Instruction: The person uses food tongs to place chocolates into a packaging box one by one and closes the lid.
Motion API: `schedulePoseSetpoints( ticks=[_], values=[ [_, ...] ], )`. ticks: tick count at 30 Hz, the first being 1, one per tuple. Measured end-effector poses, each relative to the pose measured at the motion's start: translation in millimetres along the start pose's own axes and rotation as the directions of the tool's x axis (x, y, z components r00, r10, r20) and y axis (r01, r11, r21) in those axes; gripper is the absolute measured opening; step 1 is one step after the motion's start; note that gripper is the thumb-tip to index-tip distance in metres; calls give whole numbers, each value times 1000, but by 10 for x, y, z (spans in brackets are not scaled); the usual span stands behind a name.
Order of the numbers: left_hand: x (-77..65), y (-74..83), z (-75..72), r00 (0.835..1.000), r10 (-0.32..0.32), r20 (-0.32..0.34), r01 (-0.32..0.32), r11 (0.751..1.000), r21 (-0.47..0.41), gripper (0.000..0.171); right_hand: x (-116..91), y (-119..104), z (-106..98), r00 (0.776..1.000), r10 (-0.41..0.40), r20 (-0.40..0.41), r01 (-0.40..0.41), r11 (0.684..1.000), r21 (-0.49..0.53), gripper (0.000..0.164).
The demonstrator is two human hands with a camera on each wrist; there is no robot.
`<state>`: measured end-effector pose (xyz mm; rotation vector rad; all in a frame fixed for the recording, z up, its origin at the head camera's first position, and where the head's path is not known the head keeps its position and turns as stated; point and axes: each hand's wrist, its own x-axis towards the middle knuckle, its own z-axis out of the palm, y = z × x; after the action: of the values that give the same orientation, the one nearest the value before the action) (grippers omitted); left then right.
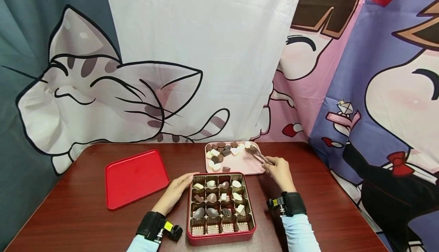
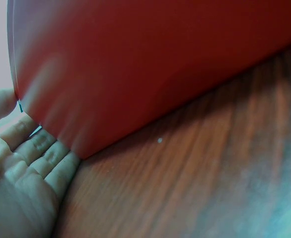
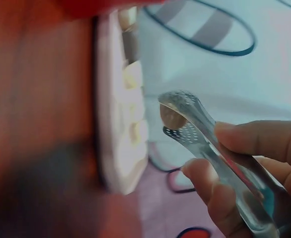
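Observation:
My right hand (image 1: 280,172) grips a pair of metal tongs (image 3: 235,183) with perforated ends, over the right part of a pink tray (image 1: 244,167). In the right wrist view a brown chocolate (image 3: 173,117) sits between the tong ends. Dark, brown and white chocolates (image 1: 215,159) lie at the tray's left and back. My left hand (image 1: 176,191) rests with extended fingers against the left side of a red box (image 1: 223,239). Inside is a gold divider; its three back rows hold chocolates (image 1: 212,212), while the front row shows bare compartment bottoms.
A red lid (image 1: 137,179) lies on the brown wooden table (image 1: 85,206), left of the box. The pink tray stands right behind the box. A printed cloth (image 1: 212,54) hangs along the table's back edge.

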<state>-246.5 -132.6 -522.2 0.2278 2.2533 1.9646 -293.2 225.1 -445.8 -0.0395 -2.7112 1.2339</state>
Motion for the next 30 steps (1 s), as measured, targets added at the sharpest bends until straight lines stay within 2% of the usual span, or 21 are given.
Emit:
schedulePoseSetpoints(
  ticks=[3,6,8,11,18,21,26,30],
  values=[
    [-1,-4,0,1000,-6,-10,6,1000,6,45,-43,-124,-43,999,-30,29,29,999,36,38],
    [-3,-3,-7,1000,-5,-10,5,1000,6,45,-93,-237,-80,990,-117,82,113,992,55,37],
    [-7,2,-12,1000,-4,-1,4,1000,-4,44,-134,-302,-100,973,-189,135,180,981,73,35],
    [-11,2,-24,1000,5,28,-5,1000,-19,43,-205,-392,-120,939,-258,229,239,965,107,33],
    [-5,3,-14,1000,9,27,-9,1000,-5,44,-360,-585,-168,872,-291,394,264,957,122,33],
    [5,9,-7,1000,7,8,-7,1000,9,46,-420,-654,-183,832,-329,446,302,944,134,34],
    [13,17,-5,1000,-6,1,6,1000,10,46,-529,-766,-168,738,-430,520,416,897,151,34],
    [11,17,0,1000,-18,1,18,1000,9,46,-619,-852,-148,675,-446,588,442,882,161,32]
  ],
)
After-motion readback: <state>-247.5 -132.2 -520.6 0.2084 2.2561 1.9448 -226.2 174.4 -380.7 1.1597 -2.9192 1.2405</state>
